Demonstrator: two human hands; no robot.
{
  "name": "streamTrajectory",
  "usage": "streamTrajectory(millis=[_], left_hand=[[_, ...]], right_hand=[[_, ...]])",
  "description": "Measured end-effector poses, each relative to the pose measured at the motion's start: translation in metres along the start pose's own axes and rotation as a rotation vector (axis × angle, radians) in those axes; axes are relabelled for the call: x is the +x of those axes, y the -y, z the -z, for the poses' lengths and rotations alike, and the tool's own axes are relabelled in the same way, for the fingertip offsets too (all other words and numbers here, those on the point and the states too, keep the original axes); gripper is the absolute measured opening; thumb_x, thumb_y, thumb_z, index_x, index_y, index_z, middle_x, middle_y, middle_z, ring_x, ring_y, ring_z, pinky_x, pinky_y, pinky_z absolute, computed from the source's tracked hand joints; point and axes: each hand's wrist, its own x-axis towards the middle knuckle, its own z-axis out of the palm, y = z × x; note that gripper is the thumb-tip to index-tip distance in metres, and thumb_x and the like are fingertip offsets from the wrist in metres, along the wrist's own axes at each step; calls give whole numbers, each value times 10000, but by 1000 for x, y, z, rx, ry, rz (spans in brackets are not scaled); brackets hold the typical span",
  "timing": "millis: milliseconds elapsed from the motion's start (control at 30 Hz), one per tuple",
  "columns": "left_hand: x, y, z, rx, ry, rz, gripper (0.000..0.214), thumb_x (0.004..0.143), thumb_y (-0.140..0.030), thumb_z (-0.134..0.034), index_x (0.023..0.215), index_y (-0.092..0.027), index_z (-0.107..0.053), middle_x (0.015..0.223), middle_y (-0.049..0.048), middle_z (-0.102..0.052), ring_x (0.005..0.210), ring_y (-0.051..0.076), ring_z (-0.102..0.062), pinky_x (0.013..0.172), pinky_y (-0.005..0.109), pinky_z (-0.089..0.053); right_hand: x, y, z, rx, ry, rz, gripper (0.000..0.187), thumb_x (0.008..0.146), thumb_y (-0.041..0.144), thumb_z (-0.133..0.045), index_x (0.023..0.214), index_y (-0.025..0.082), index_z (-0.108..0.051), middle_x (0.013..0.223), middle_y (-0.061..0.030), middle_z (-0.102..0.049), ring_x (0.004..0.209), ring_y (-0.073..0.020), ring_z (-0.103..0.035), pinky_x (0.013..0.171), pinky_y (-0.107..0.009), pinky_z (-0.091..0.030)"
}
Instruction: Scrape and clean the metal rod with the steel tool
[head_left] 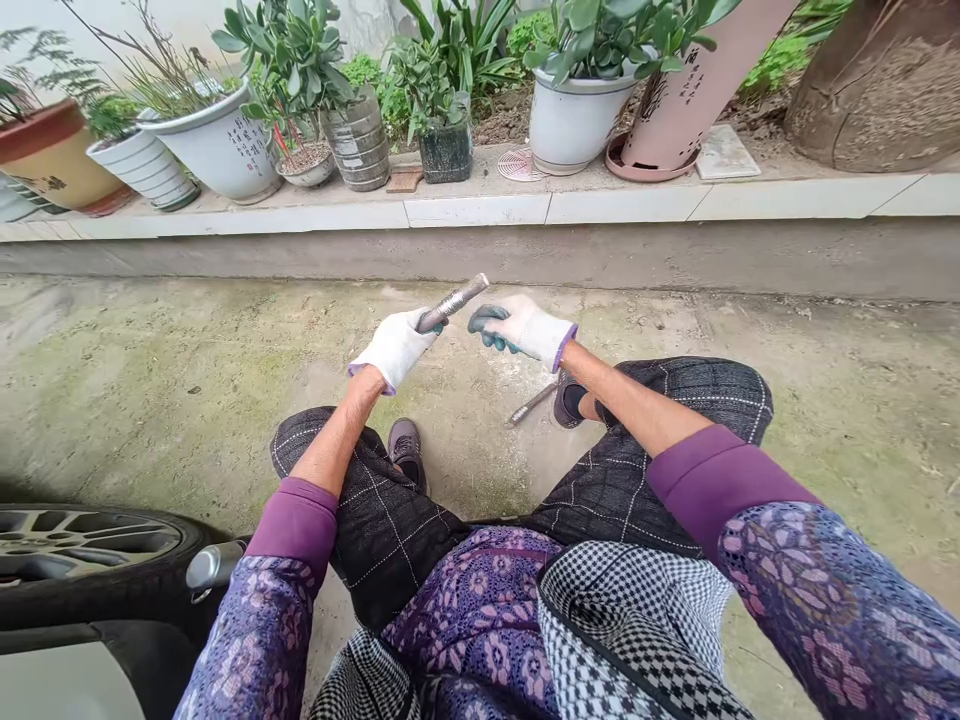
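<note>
I sit over a concrete floor with both hands gloved in white knit. My left hand [396, 347] is closed round the lower end of a grey metal rod [454, 301], which tilts up and to the right. My right hand [519, 327] hovers just to the right of the rod's tip; its dark-coated fingers are curled loosely and hold nothing that I can see. Between my feet, a second thin metal rod [531, 404] lies on the ground beside my right shoe [568, 401].
A tiled ledge [480, 205] with several potted plants [222, 140] runs across the back. A car wheel [82, 560] and an exhaust pipe [214, 565] sit close at my lower left. Bare concrete stretches left and right of my knees.
</note>
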Motion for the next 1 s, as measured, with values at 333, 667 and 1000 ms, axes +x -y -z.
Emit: streamTrajectory(millis=[333,667,1000], left_hand=[[3,8,-13,353,141,62,248,917,-174,-531,1086,-174,-712,892,143,-733,885,273,-688,816,344,-459],[-3,-5,-3,-256,-25,-41,353,939,-352,-520,1191,-197,-712,884,35,-729,719,162,-647,681,244,-476],[9,8,-16,425,139,50,356,970,-234,-424,1216,-227,-680,927,118,-740,872,260,-710,776,325,-502]], right_hand=[[-10,6,6,-229,1,137,231,837,247,-608,937,127,-778,687,-12,-684,547,-95,-531,546,-228,-384],[11,-14,2,-140,-91,2,237,863,214,-563,961,125,-760,714,-33,-683,559,-97,-552,544,-214,-415],[-6,8,-1,-390,56,139,237,887,250,-552,919,140,-759,699,-7,-662,555,-91,-497,564,-226,-350]])
